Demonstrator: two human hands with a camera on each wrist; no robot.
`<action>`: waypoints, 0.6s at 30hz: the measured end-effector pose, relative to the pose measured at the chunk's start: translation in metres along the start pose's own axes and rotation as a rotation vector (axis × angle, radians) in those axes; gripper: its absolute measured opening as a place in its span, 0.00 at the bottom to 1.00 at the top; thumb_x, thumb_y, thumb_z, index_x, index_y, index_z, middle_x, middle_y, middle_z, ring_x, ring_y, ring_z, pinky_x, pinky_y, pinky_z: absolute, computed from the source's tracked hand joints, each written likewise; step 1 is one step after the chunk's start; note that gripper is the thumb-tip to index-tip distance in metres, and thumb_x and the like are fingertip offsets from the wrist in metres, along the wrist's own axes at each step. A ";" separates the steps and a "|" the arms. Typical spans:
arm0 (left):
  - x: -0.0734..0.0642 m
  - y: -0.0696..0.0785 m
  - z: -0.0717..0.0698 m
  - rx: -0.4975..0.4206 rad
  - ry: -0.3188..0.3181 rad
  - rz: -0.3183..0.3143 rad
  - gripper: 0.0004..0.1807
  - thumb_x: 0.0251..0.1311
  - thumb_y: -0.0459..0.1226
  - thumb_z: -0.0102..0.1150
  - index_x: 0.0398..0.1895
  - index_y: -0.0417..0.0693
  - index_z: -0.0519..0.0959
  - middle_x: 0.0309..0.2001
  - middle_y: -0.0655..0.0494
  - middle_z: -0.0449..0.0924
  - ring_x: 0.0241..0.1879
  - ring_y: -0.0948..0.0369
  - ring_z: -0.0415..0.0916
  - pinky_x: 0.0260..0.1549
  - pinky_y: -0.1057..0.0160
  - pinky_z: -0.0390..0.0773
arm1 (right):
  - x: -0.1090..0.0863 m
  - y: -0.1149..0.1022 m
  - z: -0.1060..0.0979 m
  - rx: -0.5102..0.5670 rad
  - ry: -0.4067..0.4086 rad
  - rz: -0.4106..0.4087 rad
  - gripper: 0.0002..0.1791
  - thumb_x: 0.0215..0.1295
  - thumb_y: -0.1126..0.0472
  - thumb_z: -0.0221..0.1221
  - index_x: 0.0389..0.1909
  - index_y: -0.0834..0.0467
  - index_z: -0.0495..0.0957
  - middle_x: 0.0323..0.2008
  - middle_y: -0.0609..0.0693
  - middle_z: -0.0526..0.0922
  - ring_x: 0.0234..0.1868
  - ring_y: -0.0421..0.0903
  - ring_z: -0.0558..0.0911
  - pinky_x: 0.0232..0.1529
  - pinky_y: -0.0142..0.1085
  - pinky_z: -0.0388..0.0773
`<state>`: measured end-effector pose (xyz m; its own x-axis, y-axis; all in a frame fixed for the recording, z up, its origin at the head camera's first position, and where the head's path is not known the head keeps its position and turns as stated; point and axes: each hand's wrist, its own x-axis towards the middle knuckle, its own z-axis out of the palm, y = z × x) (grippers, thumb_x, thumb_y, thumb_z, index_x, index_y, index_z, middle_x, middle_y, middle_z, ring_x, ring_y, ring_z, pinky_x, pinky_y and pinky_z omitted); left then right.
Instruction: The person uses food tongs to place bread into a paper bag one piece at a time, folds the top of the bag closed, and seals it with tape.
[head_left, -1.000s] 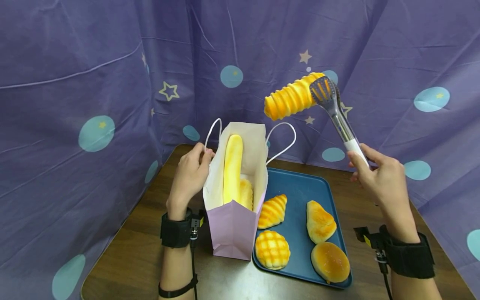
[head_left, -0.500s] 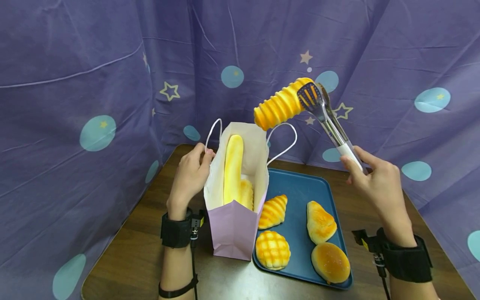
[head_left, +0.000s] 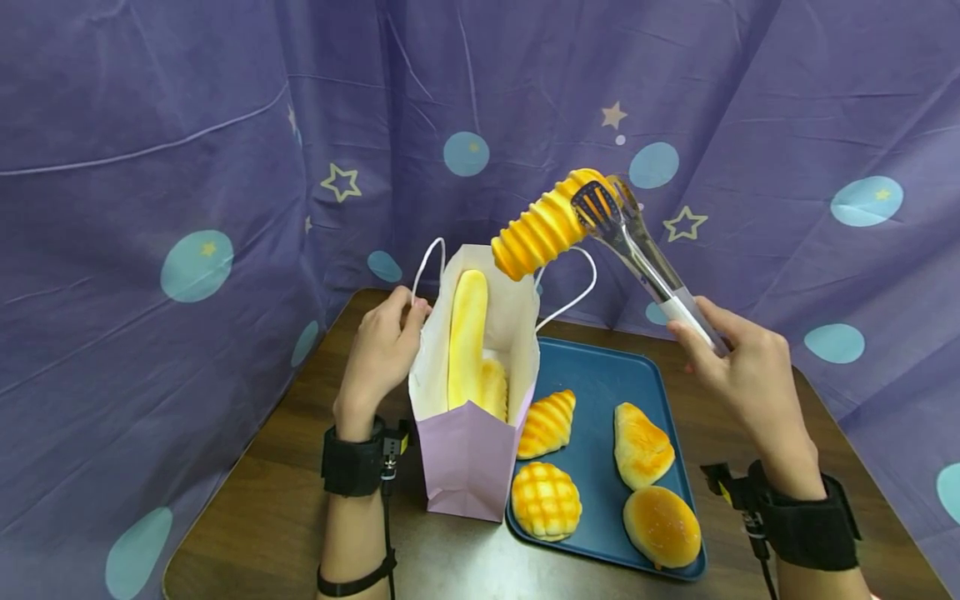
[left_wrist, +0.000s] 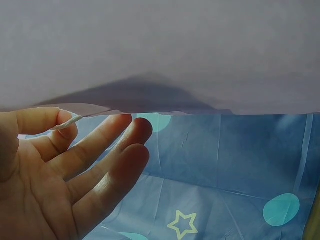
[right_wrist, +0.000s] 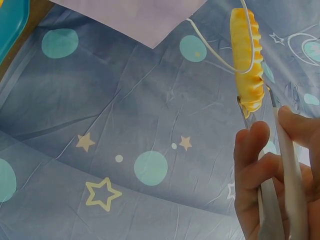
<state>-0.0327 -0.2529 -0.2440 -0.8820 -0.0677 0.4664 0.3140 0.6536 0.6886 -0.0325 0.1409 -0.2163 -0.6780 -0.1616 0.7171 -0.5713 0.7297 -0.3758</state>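
My right hand [head_left: 742, 358] grips metal tongs [head_left: 637, 250] with white handle grips, fingers and thumb curled round both arms. Between the tongs' slotted heads is a ridged golden bread roll [head_left: 536, 225], held in the air over the back right rim of a lilac paper bag [head_left: 468, 458]. The bag stands upright with its mouth open. Inside it lean a long pale-yellow loaf [head_left: 467, 333] and a shorter bread piece [head_left: 493, 387]. At the bag's left side my left hand [head_left: 382, 350] pinches the white cord handle [left_wrist: 70, 122] between thumb and index finger; its other fingers are extended.
A blue tray [head_left: 592, 358] lies right of the bag, partly behind it. On it sit a striped croissant [head_left: 547, 425], a grid-topped bun [head_left: 546, 500], a wedge-shaped bread [head_left: 641, 446] and a round glazed bun [head_left: 662, 527]. A patterned purple curtain [head_left: 525, 83] hangs behind the wooden table [head_left: 255, 500].
My right hand has moved left and slightly down, bringing the tongs and ridged roll from the right of the bag to over its back right rim. My left hand stays at the handle.
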 end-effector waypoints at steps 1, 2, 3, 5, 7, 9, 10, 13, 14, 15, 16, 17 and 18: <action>0.000 0.000 0.000 0.000 0.000 0.002 0.13 0.78 0.43 0.46 0.40 0.47 0.76 0.43 0.53 0.82 0.27 0.55 0.69 0.27 0.57 0.69 | 0.000 0.000 0.000 -0.001 0.001 -0.007 0.24 0.65 0.63 0.67 0.59 0.68 0.78 0.29 0.65 0.84 0.20 0.16 0.71 0.22 0.17 0.69; 0.000 0.000 0.000 0.002 0.001 0.003 0.12 0.78 0.43 0.46 0.39 0.47 0.76 0.43 0.53 0.82 0.27 0.55 0.69 0.28 0.57 0.69 | 0.000 0.000 0.001 -0.002 0.002 -0.013 0.24 0.64 0.63 0.68 0.59 0.68 0.78 0.28 0.64 0.85 0.20 0.17 0.72 0.22 0.17 0.69; 0.000 0.000 0.000 0.004 0.002 0.004 0.12 0.78 0.43 0.46 0.39 0.47 0.76 0.43 0.52 0.82 0.28 0.55 0.69 0.28 0.57 0.69 | 0.000 -0.001 0.001 -0.006 0.004 -0.016 0.24 0.64 0.63 0.68 0.59 0.68 0.79 0.28 0.64 0.85 0.20 0.17 0.71 0.23 0.17 0.69; 0.000 0.000 0.000 0.006 0.001 0.005 0.12 0.78 0.43 0.46 0.39 0.47 0.75 0.44 0.52 0.83 0.28 0.55 0.69 0.28 0.57 0.69 | 0.000 -0.001 0.001 -0.024 0.008 -0.024 0.24 0.63 0.62 0.68 0.59 0.67 0.79 0.27 0.63 0.85 0.20 0.18 0.71 0.23 0.17 0.68; 0.001 0.000 0.001 0.005 -0.001 0.005 0.13 0.78 0.43 0.46 0.39 0.47 0.75 0.45 0.52 0.83 0.28 0.55 0.70 0.28 0.57 0.69 | 0.000 -0.002 0.002 -0.047 0.011 -0.033 0.25 0.63 0.61 0.69 0.59 0.67 0.79 0.27 0.62 0.85 0.20 0.25 0.73 0.24 0.18 0.67; 0.001 -0.001 0.001 0.008 -0.004 0.005 0.13 0.78 0.44 0.45 0.39 0.47 0.75 0.45 0.52 0.83 0.28 0.55 0.70 0.28 0.57 0.69 | 0.000 -0.002 0.002 -0.073 0.012 -0.045 0.25 0.62 0.61 0.70 0.58 0.67 0.80 0.30 0.63 0.85 0.21 0.35 0.75 0.24 0.19 0.65; 0.001 -0.001 0.001 0.008 -0.005 0.004 0.13 0.78 0.44 0.45 0.39 0.47 0.75 0.45 0.52 0.83 0.28 0.55 0.70 0.28 0.57 0.69 | 0.000 -0.002 0.003 -0.080 0.010 -0.048 0.25 0.63 0.60 0.69 0.58 0.67 0.80 0.32 0.63 0.85 0.22 0.41 0.76 0.25 0.20 0.64; 0.001 -0.001 0.001 0.008 -0.005 0.001 0.13 0.78 0.44 0.45 0.39 0.47 0.75 0.45 0.52 0.83 0.28 0.55 0.70 0.29 0.57 0.69 | -0.001 -0.003 0.003 -0.090 -0.003 -0.056 0.25 0.63 0.60 0.69 0.58 0.68 0.79 0.39 0.66 0.85 0.25 0.53 0.75 0.26 0.21 0.63; 0.001 -0.001 0.001 0.008 -0.005 0.002 0.13 0.78 0.44 0.45 0.39 0.47 0.75 0.45 0.52 0.83 0.28 0.55 0.70 0.29 0.57 0.69 | -0.001 -0.004 0.004 -0.092 -0.009 -0.057 0.25 0.63 0.60 0.69 0.58 0.67 0.79 0.40 0.66 0.85 0.26 0.53 0.76 0.27 0.21 0.63; 0.001 -0.001 0.000 0.006 -0.004 0.002 0.13 0.78 0.44 0.45 0.39 0.47 0.75 0.45 0.52 0.83 0.28 0.54 0.70 0.29 0.57 0.69 | -0.001 -0.004 0.004 -0.090 -0.015 -0.056 0.25 0.63 0.59 0.69 0.58 0.67 0.79 0.40 0.66 0.85 0.26 0.54 0.76 0.27 0.21 0.63; 0.001 -0.001 0.000 0.006 -0.004 0.002 0.13 0.78 0.44 0.45 0.38 0.47 0.75 0.45 0.52 0.83 0.28 0.55 0.70 0.29 0.57 0.69 | 0.000 -0.004 0.004 -0.087 -0.018 -0.056 0.25 0.63 0.59 0.69 0.58 0.67 0.79 0.41 0.66 0.85 0.26 0.55 0.76 0.27 0.20 0.63; 0.001 -0.001 0.000 0.006 -0.003 0.003 0.13 0.78 0.44 0.46 0.38 0.47 0.75 0.45 0.52 0.83 0.28 0.55 0.70 0.29 0.57 0.69 | 0.000 -0.005 0.004 -0.090 -0.023 -0.056 0.25 0.63 0.60 0.69 0.58 0.67 0.79 0.42 0.66 0.85 0.27 0.55 0.77 0.28 0.20 0.63; 0.001 -0.001 0.000 0.005 -0.003 0.003 0.13 0.78 0.44 0.46 0.38 0.47 0.75 0.46 0.52 0.83 0.28 0.55 0.70 0.29 0.57 0.69 | 0.000 -0.005 0.004 -0.089 -0.026 -0.057 0.25 0.63 0.59 0.69 0.58 0.67 0.79 0.42 0.66 0.85 0.27 0.55 0.77 0.28 0.19 0.63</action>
<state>-0.0339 -0.2533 -0.2445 -0.8819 -0.0635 0.4671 0.3151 0.6575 0.6844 -0.0313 0.1348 -0.2165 -0.6582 -0.2206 0.7198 -0.5667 0.7745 -0.2808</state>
